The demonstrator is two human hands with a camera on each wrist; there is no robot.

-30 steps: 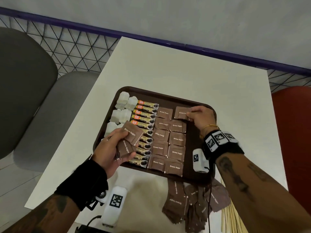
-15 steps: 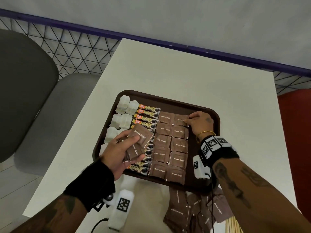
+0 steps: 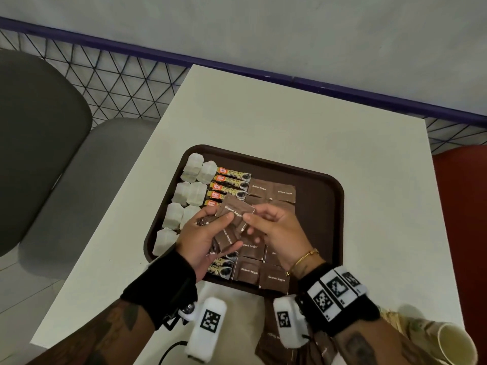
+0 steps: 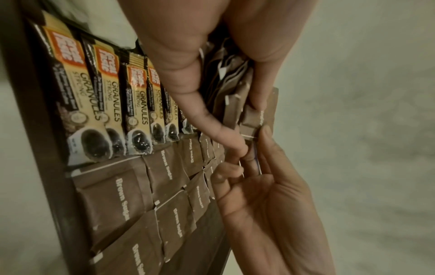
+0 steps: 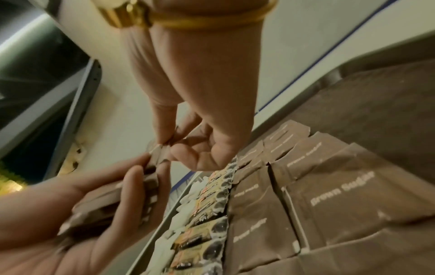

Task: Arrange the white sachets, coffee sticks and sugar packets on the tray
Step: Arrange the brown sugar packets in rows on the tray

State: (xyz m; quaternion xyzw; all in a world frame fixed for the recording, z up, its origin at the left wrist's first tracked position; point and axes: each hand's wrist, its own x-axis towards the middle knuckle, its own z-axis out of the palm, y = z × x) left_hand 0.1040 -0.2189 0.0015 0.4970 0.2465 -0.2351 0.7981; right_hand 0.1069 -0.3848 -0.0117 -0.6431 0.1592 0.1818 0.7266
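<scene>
Our left hand [image 3: 203, 241] grips a stack of sugar packets [image 3: 226, 237], and our right hand [image 3: 276, 233] pinches the top packet [image 3: 234, 210]. Both hands hide the middle of the tray [image 3: 321, 206], so we cannot count the coffee sticks [image 3: 232, 181] there.

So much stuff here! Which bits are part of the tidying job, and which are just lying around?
Part of the job:
- tray
- white sachets
- coffee sticks
- brown sugar packets
- stack of packets held in the left hand
- top packet pinched by the right hand

Just lying about:
- paper cup
- grey chair
</scene>
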